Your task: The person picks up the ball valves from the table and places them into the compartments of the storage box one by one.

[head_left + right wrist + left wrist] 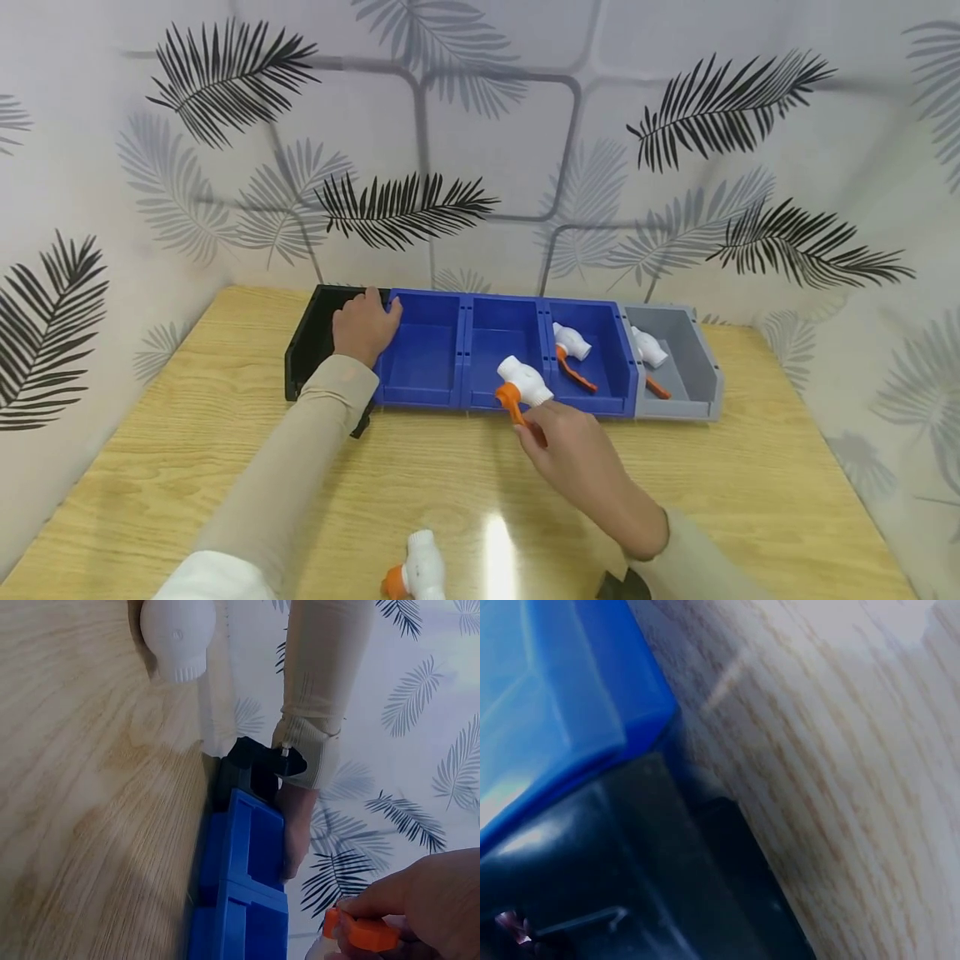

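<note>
My right hand (pixel 577 442) pinches the orange lever of a white plastic ball valve (pixel 527 382), held up in front of the blue bins. In the right wrist view, its fingers are around the orange lever (pixel 367 934). My left hand (pixel 366 327) is at the back of the black bin (pixel 300 354), close to its border with the first blue bin (pixel 420 367). Its thumb points away from the fingers, whose tips are hidden. Another white ball valve (pixel 425 567) with an orange part lies on the table near the front.
The bins stand in a row at the back of the wooden table (pixel 225 467). One valve (pixel 573 342) lies in the right blue bin (pixel 607 400), another (pixel 649 348) in the grey bin (pixel 693 367). Behind them hangs a leaf-patterned cloth (pixel 495 150).
</note>
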Motion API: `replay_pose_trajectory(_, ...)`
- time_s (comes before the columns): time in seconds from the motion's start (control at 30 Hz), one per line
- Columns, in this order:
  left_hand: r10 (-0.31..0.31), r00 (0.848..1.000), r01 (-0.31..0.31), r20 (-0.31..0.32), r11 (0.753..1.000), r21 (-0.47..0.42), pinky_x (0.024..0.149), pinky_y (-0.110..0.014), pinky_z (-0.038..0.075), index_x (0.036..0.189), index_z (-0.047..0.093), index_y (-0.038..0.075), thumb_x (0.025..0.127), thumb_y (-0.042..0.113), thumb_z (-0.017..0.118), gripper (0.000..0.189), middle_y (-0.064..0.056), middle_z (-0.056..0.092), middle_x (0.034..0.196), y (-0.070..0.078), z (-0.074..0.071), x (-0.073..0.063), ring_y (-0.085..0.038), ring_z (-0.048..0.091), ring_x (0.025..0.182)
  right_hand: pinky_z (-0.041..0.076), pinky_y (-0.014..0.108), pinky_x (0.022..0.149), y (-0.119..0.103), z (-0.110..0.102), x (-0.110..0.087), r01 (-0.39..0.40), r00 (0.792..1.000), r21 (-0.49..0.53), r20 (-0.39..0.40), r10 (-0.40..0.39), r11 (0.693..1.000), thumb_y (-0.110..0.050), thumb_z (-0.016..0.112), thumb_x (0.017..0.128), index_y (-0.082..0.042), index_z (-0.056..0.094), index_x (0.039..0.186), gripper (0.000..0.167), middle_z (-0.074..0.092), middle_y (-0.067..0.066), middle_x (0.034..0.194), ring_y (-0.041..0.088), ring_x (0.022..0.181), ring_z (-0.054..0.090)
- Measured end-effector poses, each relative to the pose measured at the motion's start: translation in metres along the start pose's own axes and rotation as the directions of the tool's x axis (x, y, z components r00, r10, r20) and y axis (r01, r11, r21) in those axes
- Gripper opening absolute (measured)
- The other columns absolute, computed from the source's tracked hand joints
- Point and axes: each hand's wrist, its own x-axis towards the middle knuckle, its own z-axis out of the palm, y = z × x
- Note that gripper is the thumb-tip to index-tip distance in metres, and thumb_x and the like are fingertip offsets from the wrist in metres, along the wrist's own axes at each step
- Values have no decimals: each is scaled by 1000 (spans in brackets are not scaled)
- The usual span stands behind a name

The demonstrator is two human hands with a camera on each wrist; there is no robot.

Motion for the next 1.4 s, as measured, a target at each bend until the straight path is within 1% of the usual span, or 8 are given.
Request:
replay_pose_trajectory(0.13, -10, 1000, 10, -2, 1000, 4, 78, -52, 44, 113, 54, -5, 95, 42, 40, 53, -23, 61, 100, -1, 1, 2, -39, 59, 87, 34, 21, 47, 4, 8, 14, -20, 1000, 14, 2, 20, 1000, -15, 69, 82, -10, 63, 72, 13, 44, -5, 61, 8, 52, 40)
replay_pose_trajectory(0.33, -6, 1000, 6, -11, 1000, 10, 78, -52, 44, 113, 54, -5, 95, 43, 40, 53, -22, 62, 99, -2, 2, 2, -38, 59, 86, 38, 21, 48, 10, 21, 36, -27, 1000, 36, 6, 26, 999, -13, 68, 83, -7, 65, 76, 10, 49, -2, 64, 10, 53, 44)
replay_pose_trajectory(0.4, -1, 1000, 1, -12, 1000, 12, 77, -52, 45, 112, 54, -5, 94, 43, 40, 53, -22, 62, 98, -2, 3, 2, -38, 59, 85, 37, 21, 48, 13, 27, 42, -24, 1000, 33, 12, 24, 999, -13, 68, 84, -6, 64, 74, 12, 48, -1, 63, 11, 53, 43)
replay_pose_trajectory(0.53, 11, 1000, -11, -14, 1000, 10, 76, -51, 45, 111, 55, -5, 95, 42, 40, 52, -22, 62, 96, -1, 4, 0, -38, 59, 84, 36, 22, 47, 15, 37, 53, -47, 998, 14, 52, 46, 999, -13, 67, 84, -7, 61, 71, 16, 45, -1, 61, 12, 52, 43)
replay_pose_trajectory(0.7, 2, 1000, -1, -15, 1000, 12, 77, -51, 45, 111, 55, -4, 95, 43, 40, 52, -22, 61, 97, 0, 6, -1, -38, 59, 85, 38, 25, 49, 14, 45, 65, -58, 995, -22, 81, 60, 998, -12, 67, 84, -6, 61, 71, 16, 47, 1, 62, 14, 53, 45)
replay_pose_trajectory(1.03, -5, 1000, 5, -5, 1000, 15, 76, -52, 45, 110, 55, -4, 95, 43, 40, 52, -21, 62, 95, 1, 4, -1, -38, 59, 84, 44, 30, 49, 21, 61, 80, -72, 993, -88, 89, 80, 994, -12, 67, 84, -2, 64, 75, 13, 54, 4, 65, 18, 54, 52)
replay_pose_trajectory(1.23, 0, 1000, 0, -8, 1000, 25, 75, -51, 45, 108, 56, -3, 95, 44, 39, 52, -21, 62, 93, -1, 3, 1, -37, 59, 82, 46, 37, 50, 23, 71, 87, -53, 996, -114, 67, 61, 992, -11, 67, 83, -2, 64, 75, 12, 57, 7, 66, 23, 57, 56)
replay_pose_trajectory(1.4, -3, 1000, 3, -5, 1000, 26, 77, -52, 45, 111, 55, -4, 95, 44, 39, 53, -21, 62, 96, -2, 2, 1, -38, 59, 84, 46, 39, 52, 26, 79, 94, -56, 997, -137, 52, 64, 989, -8, 65, 83, -2, 63, 73, 12, 58, 8, 66, 24, 58, 57)
